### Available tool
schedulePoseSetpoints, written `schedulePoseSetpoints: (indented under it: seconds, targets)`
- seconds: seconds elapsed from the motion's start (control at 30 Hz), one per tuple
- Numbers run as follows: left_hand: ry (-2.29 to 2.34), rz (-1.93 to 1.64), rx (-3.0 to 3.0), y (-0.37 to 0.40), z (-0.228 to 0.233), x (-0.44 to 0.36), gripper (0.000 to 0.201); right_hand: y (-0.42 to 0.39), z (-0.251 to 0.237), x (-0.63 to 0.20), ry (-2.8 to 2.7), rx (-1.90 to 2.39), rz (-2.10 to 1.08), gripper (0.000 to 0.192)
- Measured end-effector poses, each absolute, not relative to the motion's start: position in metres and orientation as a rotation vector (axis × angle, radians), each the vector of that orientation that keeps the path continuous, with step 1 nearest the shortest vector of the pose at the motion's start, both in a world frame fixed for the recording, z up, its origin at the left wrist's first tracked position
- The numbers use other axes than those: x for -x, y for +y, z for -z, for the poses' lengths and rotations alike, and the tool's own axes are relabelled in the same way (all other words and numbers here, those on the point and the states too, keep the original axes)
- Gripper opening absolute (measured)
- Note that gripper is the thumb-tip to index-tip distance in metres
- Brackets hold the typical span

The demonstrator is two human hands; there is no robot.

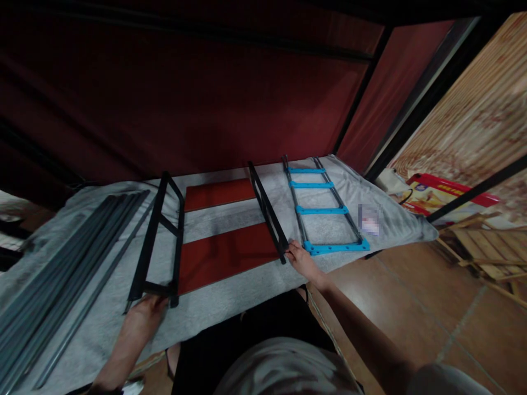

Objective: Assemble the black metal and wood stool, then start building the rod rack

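Dark red panels close off the back of the workspace, and in front of them a grey cloth [230, 299] covers the desk where everything lies. My left hand [142, 314] is at the near end of a black metal frame [158, 241], which lies flat on the cloth over the left edge of two red boards [224, 252]; the fingers seem curled on its bottom crossbar, though I cannot tell how firmly. My right hand [300, 258] touches the near tip of a second black frame [267, 211] — this one stands on edge and runs away from me along the boards' right side — with the fingers pinching its end rather than clenched around it. Just right of it lies a rail piece with blue rungs [323, 209], and a bundle of grey rods [61, 269] sits well to the left. To do this well, I judge both frames should be kept parallel and square to the boards, moved evenly from both ends, low over the cloth — a one-sided pull would likely skew the boards or snag the fabric.
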State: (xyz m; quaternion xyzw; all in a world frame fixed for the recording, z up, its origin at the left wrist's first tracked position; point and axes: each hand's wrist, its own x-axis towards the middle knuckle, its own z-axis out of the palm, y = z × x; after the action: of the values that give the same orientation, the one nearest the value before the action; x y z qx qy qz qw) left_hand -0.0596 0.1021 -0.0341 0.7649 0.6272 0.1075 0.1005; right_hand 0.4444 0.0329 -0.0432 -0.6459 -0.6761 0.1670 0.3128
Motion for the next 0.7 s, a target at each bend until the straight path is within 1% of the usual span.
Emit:
schedulePoseSetpoints:
  seconds: [0.13, 0.23, 0.33, 0.57, 0.7]
  targets:
    - [1.832, -0.305, -2.203, 0.097, 0.025, 0.054, 0.028, 0.030, 0.049, -0.447, -1.765, 1.676, -0.448, 0.013]
    - [1.826, -0.336, -2.222, 0.093, 0.021, 0.050, 0.026, 0.031, 0.051, -0.448, -1.770, 1.664, -0.462, 0.016]
    - [1.809, -0.357, -2.215, 0.092, 0.023, 0.049, 0.024, 0.032, 0.050, -0.447, -1.774, 1.662, -0.461, 0.019]
    - [1.852, -0.311, -2.169, 0.094, 0.032, 0.054, 0.025, 0.030, 0.052, -0.447, -1.784, 1.700, -0.408, 0.017]
    - [1.846, -0.262, -2.189, 0.093, 0.032, 0.051, 0.026, 0.031, 0.052, -0.446, -1.818, 1.715, -0.417, 0.021]
